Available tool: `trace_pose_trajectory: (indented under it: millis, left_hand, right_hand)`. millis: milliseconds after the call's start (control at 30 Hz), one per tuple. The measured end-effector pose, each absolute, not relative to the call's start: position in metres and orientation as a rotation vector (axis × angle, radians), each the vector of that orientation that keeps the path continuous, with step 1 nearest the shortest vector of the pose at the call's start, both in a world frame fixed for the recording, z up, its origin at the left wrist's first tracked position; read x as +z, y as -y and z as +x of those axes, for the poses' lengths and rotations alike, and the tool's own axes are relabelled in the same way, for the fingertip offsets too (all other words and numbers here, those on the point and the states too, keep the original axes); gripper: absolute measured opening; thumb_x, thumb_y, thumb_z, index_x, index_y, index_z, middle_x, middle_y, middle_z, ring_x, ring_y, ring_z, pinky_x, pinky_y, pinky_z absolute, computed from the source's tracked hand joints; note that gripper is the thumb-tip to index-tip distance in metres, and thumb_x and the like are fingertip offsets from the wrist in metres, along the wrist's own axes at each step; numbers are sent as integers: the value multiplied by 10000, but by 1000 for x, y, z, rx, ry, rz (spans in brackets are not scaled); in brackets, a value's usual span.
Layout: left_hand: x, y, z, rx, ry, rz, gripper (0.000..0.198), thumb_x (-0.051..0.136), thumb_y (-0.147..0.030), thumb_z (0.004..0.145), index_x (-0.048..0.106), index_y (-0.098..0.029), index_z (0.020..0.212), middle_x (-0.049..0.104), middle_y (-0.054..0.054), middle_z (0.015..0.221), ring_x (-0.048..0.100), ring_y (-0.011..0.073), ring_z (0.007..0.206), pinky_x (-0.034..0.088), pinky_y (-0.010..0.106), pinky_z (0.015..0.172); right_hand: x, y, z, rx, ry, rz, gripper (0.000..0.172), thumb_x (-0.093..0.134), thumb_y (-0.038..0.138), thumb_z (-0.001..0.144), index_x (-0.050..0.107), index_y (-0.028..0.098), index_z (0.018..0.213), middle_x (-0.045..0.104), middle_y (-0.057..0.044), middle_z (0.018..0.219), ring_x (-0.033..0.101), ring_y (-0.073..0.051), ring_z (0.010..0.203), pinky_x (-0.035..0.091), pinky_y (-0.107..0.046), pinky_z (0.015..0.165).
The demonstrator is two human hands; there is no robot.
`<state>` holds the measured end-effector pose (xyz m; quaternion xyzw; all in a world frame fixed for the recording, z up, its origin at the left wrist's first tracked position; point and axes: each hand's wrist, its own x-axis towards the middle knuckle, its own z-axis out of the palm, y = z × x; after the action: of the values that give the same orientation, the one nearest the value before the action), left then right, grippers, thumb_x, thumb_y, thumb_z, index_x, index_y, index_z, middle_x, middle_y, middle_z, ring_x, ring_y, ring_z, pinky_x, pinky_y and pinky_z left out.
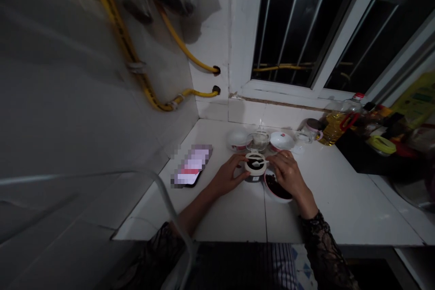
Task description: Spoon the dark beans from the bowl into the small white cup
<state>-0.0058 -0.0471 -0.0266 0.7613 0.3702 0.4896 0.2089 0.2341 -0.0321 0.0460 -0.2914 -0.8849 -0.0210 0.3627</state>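
Note:
On the white counter stands a small seasoning jar (pixel 255 178) with a pale rim, a clear lid (pixel 257 142) flipped up behind it and dark contents. Around its left side are the thumb and fingers of my left hand (pixel 231 176), gripping it. My right hand (pixel 288 173) pinches the handle of a small white spoon (pixel 258 162), whose bowl lies over the jar's opening. Partly beneath my right hand sits a bowl (pixel 281 200) with a pinkish rim, holding dark, crumbly-looking stuff. I cannot tell what the dark contents are.
Behind the jar are a white bowl (pixel 282 139) and another bowl (pixel 236 138). A phone (pixel 193 165) lies to the left. An oil bottle (pixel 335 124), a glass mug (pixel 311 129) and a dark rack (pixel 356 154) stand at right. Yellow pipes (pixel 149 95) run along the wall.

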Motion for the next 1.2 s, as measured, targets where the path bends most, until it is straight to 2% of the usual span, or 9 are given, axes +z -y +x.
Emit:
trace_pose_trajectory:
  millis: [167,333,433,600,733,833,1000,1200]
  left_hand:
    - [-26,47,-7,1350,-1038,2118,305,644,-347,923,562,-241,1197,596,125,1326,624,252,1207,613,370,859]
    - [-28,47,-7,1361,-1028,2128,312,648,-320,922,554,-232,1206,595,134,1323,631,252,1200,610,376,861]
    - [-28,47,-7,1359,-1035,2116,314,652,-319,917,559,-239,1206,598,132,1329,631,253,1203,611,379,860]
    - [-26,48,-6,1354,-1034,2127,313,646,-331,919,558,-244,1207,604,132,1321,631,256,1203,609,379,859]
    - [-26,48,-6,1363,-1034,2125,311,638,-336,926,551,-247,1212,599,130,1328,632,250,1198,606,381,870]
    - [-26,48,-5,1360,-1027,2121,313,642,-342,925,553,-249,1210,597,129,1333,625,251,1215,608,378,868]
    - [-26,48,-6,1363,-1025,2112,310,643,-350,924,560,-249,1206,600,126,1335,634,252,1202,610,378,858]
    - [-28,48,-6,1354,-1050,2107,321,648,-359,918,563,-245,1205,603,128,1327,633,256,1202,604,386,873]
  right_hand:
    - [49,33,249,109,2018,-885,231,483,242,968,712,227,939,710,-59,789,631,-232,810,469,-396,819]
    - [48,30,278,307,1858,-1113,234,517,350,931,701,227,859,686,-37,741,623,-224,782,472,-352,775]
    - [44,26,291,317,1913,-1217,241,510,349,906,710,220,862,689,-42,740,621,-229,768,470,-356,770]
    - [38,23,289,199,2107,-1279,219,504,241,855,722,220,838,710,-66,745,622,-246,782,461,-392,836]
    - [36,27,278,311,2132,-1269,249,492,258,845,739,230,830,717,-59,725,629,-253,807,458,-399,852]
    - [37,28,275,437,2061,-1305,253,499,296,833,742,232,806,705,-43,678,631,-248,792,458,-374,806]
    - [43,27,281,624,1873,-1378,253,499,347,785,711,215,745,675,-17,620,590,-193,610,423,-312,644]
    - [45,27,281,735,1667,-1386,247,558,418,720,679,202,705,636,-4,590,578,-187,609,419,-301,631]
